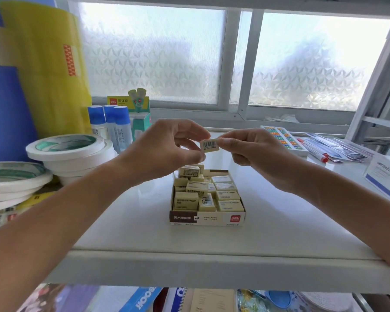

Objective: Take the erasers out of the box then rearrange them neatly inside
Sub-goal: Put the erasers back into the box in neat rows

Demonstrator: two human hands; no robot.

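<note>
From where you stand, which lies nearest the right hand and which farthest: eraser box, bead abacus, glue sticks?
1. Bead abacus, just right of the right hand.
2. Eraser box, below it, toward the shelf's front.
3. Glue sticks, far left, beyond the left hand.

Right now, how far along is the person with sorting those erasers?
Barely started, it seems. One eraser is out, pinched between the left hand and right hand above the box. The box is nearly full: its right side is in tidy rows, its left side a jumbled pile. Nearly all the emptying and the whole repacking remain.
</note>
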